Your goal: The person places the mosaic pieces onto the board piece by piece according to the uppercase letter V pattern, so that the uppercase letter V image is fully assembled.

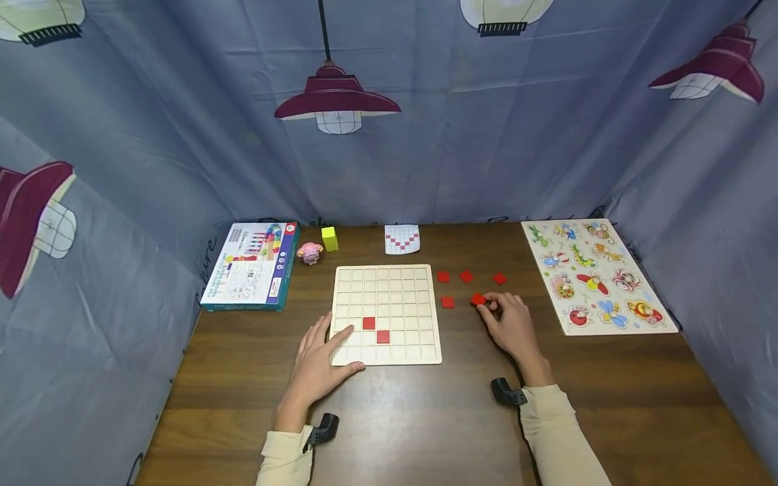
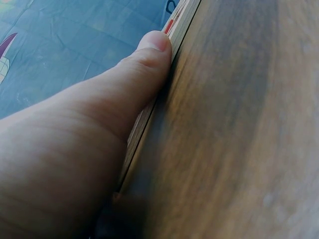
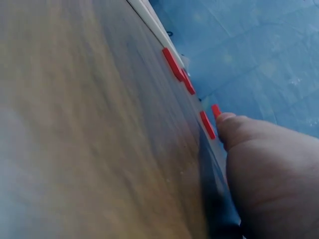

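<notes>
A pale wooden grid board [image 1: 419, 283] lies mid-table with two red tiles [image 1: 368, 323] in its lower rows. My left hand [image 1: 342, 345] rests flat on the board's near left corner, fingers straight; in the left wrist view its thumb [image 2: 149, 55] presses the board's edge [image 2: 180, 22]. My right hand [image 1: 488, 307] is to the right of the board and pinches a red tile [image 1: 477, 299] at its fingertips. Beside the thumb [image 3: 237, 127] that tile [image 3: 215, 110] stands tilted. Several loose red tiles [image 1: 466, 276] lie close by.
A red-and-white pattern card [image 1: 402, 239] lies behind the board. At the back left are a yellow block [image 1: 329, 238], a pink toy [image 1: 310, 252] and a colourful box [image 1: 252, 264]. An animal peg puzzle [image 1: 598, 273] fills the right side. Blue printed cloth walls surround the table.
</notes>
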A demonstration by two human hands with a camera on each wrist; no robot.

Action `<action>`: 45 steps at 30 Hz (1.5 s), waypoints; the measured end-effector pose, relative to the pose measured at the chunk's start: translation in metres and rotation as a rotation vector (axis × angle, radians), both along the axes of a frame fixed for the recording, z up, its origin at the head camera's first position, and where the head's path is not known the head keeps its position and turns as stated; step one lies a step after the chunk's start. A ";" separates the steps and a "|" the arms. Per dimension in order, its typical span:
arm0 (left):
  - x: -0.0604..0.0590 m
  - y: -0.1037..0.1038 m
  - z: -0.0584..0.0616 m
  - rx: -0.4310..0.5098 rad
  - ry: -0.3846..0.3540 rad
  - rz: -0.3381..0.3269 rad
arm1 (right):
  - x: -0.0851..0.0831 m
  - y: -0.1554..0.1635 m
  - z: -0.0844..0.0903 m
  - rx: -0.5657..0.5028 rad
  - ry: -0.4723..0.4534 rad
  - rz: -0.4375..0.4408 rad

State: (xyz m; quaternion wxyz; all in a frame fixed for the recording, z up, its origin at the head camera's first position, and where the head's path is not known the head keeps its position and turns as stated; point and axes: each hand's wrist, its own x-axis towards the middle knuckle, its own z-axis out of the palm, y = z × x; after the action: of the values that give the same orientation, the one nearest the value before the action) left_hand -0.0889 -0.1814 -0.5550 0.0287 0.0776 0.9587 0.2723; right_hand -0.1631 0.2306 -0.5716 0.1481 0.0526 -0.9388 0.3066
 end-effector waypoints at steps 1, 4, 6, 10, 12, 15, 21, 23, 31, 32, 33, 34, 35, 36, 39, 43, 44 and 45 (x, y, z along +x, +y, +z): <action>0.000 0.000 0.000 0.001 0.009 0.002 | 0.000 -0.002 0.002 -0.004 0.002 0.008; -0.002 0.001 0.000 0.002 0.032 0.004 | 0.000 -0.010 0.008 -0.025 0.012 0.029; -0.003 0.002 -0.001 0.001 0.041 0.004 | 0.002 -0.016 0.011 -0.038 0.017 0.044; -0.002 0.003 0.000 0.002 0.036 0.002 | 0.001 -0.032 0.022 -0.052 0.022 0.076; -0.002 0.003 0.000 0.002 0.029 0.004 | 0.000 -0.042 0.028 -0.054 0.023 0.103; -0.001 0.003 0.001 0.002 0.015 0.005 | -0.002 -0.061 0.038 -0.061 0.024 0.155; -0.001 0.002 -0.001 -0.002 0.020 0.006 | -0.008 -0.106 0.051 -0.069 0.025 0.289; -0.001 0.002 -0.001 -0.004 0.022 0.005 | -0.010 -0.120 0.052 -0.057 0.021 0.322; -0.001 0.001 0.001 -0.006 0.014 0.007 | -0.019 -0.171 0.043 0.004 0.026 0.417; -0.001 0.001 0.001 -0.006 0.019 0.007 | -0.019 -0.176 0.042 0.020 0.020 0.422; -0.001 0.001 0.000 -0.006 0.023 0.005 | -0.020 -0.182 0.040 0.038 0.012 0.425; -0.001 0.001 0.000 -0.005 0.025 0.002 | -0.020 -0.187 0.039 0.062 0.002 0.426; -0.001 0.001 0.000 -0.007 0.027 0.000 | -0.021 -0.192 0.038 0.089 -0.007 0.426; 0.000 0.000 0.000 -0.006 0.027 -0.002 | -0.021 -0.196 0.037 0.119 -0.018 0.425; -0.001 0.000 -0.001 -0.010 0.031 -0.008 | -0.023 -0.208 0.038 0.177 -0.037 0.427; -0.001 0.000 0.000 -0.018 0.044 -0.015 | -0.026 -0.219 0.040 0.257 -0.075 0.430; -0.001 0.000 0.001 -0.020 0.050 -0.017 | -0.026 -0.221 0.040 0.285 -0.086 0.428; -0.001 0.000 0.001 -0.020 0.052 -0.019 | -0.026 -0.223 0.040 0.313 -0.096 0.426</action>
State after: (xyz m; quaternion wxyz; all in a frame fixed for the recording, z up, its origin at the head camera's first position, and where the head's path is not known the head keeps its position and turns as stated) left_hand -0.0899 -0.1813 -0.5542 0.0072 0.0932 0.9610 0.2603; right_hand -0.1895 0.0080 -0.5316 0.0257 0.2565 -0.9485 0.1840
